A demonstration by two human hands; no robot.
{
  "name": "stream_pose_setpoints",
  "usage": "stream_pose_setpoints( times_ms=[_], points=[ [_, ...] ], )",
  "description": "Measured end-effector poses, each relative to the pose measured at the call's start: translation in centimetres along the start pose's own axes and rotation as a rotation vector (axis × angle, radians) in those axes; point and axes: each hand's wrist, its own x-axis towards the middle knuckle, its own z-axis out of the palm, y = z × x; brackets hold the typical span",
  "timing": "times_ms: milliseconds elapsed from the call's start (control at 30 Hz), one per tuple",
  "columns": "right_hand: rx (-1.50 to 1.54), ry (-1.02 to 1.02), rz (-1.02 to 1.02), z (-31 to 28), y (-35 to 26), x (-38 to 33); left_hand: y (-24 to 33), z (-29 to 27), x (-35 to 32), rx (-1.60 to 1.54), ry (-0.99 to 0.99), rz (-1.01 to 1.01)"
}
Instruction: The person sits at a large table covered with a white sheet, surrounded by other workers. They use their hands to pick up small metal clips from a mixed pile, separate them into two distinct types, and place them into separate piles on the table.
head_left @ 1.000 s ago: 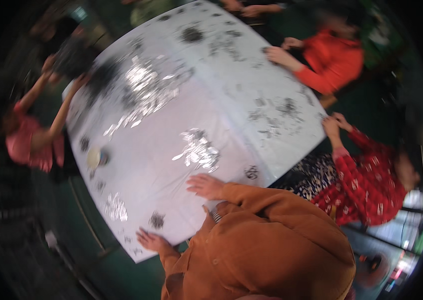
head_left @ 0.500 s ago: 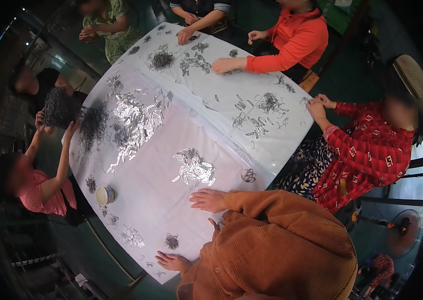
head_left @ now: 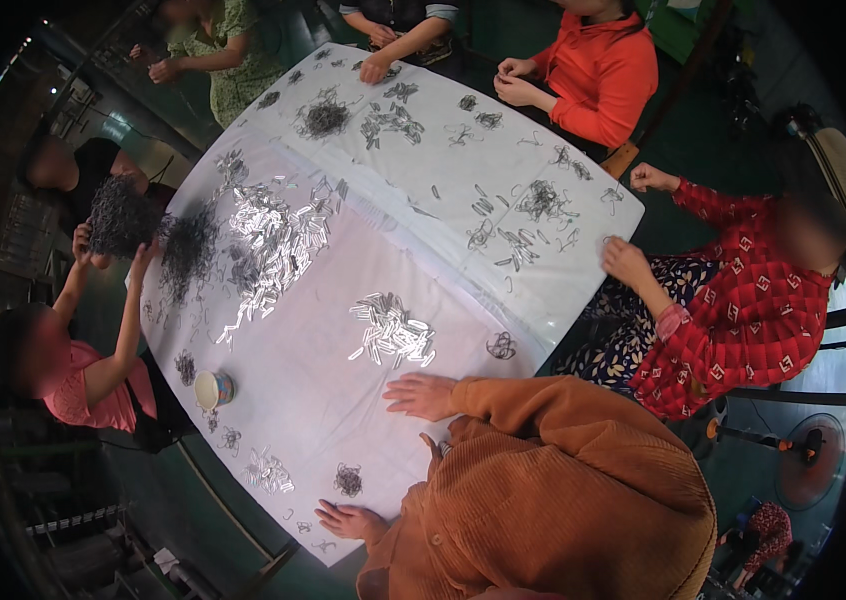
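My left hand (head_left: 351, 521) lies flat near the table's lower edge, fingers spread and holding nothing. Just beyond its fingertips is a small heap of thin dark curved wire pieces (head_left: 348, 480). My right hand (head_left: 421, 396) rests palm down on the white-covered table (head_left: 293, 410), its fingers stretched out and free of any object. Beyond that hand sits a pile of short shiny silver strips (head_left: 390, 328). To its upper right is a tangle of dark wire rings (head_left: 501, 346). Brown corduroy sleeves (head_left: 553, 460) cover my arms.
A large silver pile (head_left: 278, 245) lies at the table's left. A person in pink (head_left: 93, 375) lifts a dark wire mass (head_left: 121, 215) there. A cup (head_left: 212, 389) stands near the left edge. Co-workers in red (head_left: 743, 290), orange (head_left: 598, 75) and green (head_left: 233, 60) surround the table.
My hands stay flat in place. The person in orange has drawn a hand back from the table. In the patterned red top, a person has parted their hands, one moving nearer me.
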Motion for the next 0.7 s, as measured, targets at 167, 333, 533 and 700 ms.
stream_pose_setpoints(
  times_ms=[167,333,533,700],
  points=[
    [0.002,-0.012,0.005,-0.6,0.0,-0.2,0.5,-0.5,-0.1,-0.006,-0.001,-0.002],
    [0.014,0.026,-0.010,-1.2,-0.1,-0.2,0.4,-0.9,-0.3,0.000,0.000,-0.004],
    [0.018,0.014,0.001,-1.7,-0.4,0.1,0.8,-1.6,-0.1,0.001,-0.001,-0.007],
    [0.051,-0.009,0.024,-1.4,-0.3,0.1,0.6,-1.7,0.6,-0.017,-0.005,0.023]
  ],
)
